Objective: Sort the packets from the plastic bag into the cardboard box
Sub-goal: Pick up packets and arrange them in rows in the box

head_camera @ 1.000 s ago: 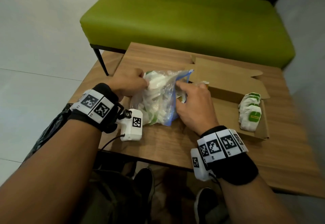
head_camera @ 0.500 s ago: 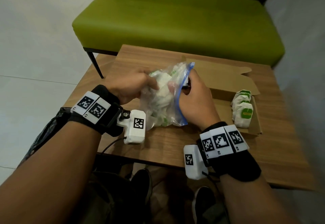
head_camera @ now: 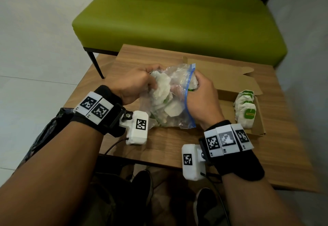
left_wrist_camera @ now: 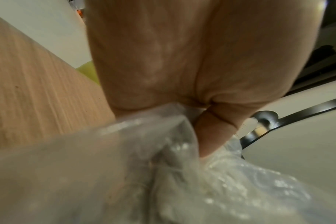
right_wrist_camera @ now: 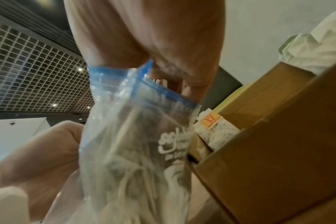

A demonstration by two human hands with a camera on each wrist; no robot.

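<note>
A clear plastic bag (head_camera: 170,101) with a blue zip edge, full of white packets, stands on the wooden table (head_camera: 159,146). My left hand (head_camera: 134,85) grips its crumpled left side, as the left wrist view shows (left_wrist_camera: 163,60) on the plastic bag (left_wrist_camera: 125,166). My right hand (head_camera: 202,94) is at the bag's mouth, fingers curled round a white packet (head_camera: 194,83). In the right wrist view the plastic bag (right_wrist_camera: 140,136) has its zip edge against the palm of my right hand (right_wrist_camera: 148,30). The open cardboard box (head_camera: 257,133) lies to the right and holds a row of packets (head_camera: 245,110).
A green bench (head_camera: 177,18) stands behind the table. The box's flap (head_camera: 221,76) lies open behind my right hand. The table's near edge runs just under my wrists, with my shoes on the floor below. The box wall (right_wrist_camera: 278,151) is right beside the bag.
The bag has been lifted from lying flat to standing upright. My right hand went from resting at the mouth to curling its fingers inside it. The left hand kept its grip.
</note>
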